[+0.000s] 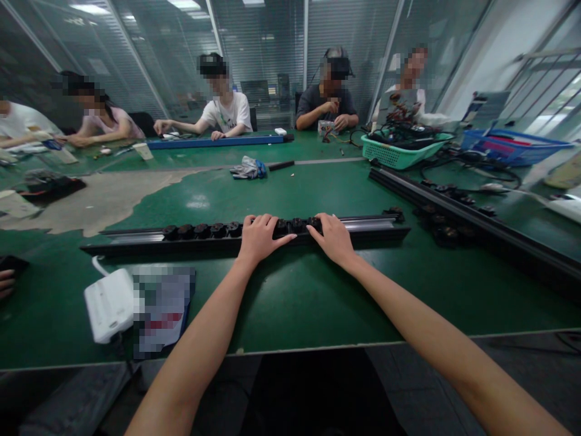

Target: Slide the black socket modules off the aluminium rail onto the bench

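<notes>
A long, narrow black channel with a shiny inner strip [136,247] lies crosswise on a green tabletop [299,309], a little back from the near edge. Its left end stops on bare green surface; its right end stops short of a second, longer black rail [481,218] that runs diagonally down the right side. Open green surface stretches in front of the channel, under the forearms, and behind it as far as a crumpled grey and blue glove-like bundle [249,168]. Near the channel's left part, toward the table edge, sit a white box-shaped device [110,304] and a partly blurred flat packet [166,309].

A row of small round black parts [200,231] sits in the middle stretch of the channel. The left hand [261,239] rests over the row, fingers close together and curved over the far side, thumb stretched out toward the right hand. The right hand [333,239] is bent over the row's right end, its thumb and index finger slightly apart at the last parts; whether it pinches one is unclear. A gap separates the hands, with black parts showing between them.
</notes>
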Tool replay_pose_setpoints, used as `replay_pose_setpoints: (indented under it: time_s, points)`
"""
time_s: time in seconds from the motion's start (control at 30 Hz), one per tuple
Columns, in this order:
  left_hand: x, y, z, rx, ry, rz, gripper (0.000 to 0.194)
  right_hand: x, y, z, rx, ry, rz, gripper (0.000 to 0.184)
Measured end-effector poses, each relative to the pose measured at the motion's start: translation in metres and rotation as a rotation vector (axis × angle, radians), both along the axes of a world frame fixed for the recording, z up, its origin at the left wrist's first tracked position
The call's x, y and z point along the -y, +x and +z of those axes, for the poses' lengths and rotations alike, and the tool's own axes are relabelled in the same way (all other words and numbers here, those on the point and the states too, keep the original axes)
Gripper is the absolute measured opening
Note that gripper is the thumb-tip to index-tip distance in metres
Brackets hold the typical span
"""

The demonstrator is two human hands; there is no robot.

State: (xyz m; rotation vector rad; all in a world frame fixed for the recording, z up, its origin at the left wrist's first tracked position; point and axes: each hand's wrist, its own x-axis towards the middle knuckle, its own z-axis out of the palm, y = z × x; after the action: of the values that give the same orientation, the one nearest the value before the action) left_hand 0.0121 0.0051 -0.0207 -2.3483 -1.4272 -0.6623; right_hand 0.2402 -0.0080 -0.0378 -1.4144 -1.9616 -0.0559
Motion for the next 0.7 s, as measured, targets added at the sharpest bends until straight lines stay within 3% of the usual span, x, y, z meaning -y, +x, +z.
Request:
replay_pose_setpoints:
  time_s: [0.7]
  points:
    - [-0.0003, 0.0003, -0.0003, 0.005, -0.016, 0.001, 0.062, -0.0028, -0.0015, 0.0016, 0.012, -0.019, -0.038, 0.031]
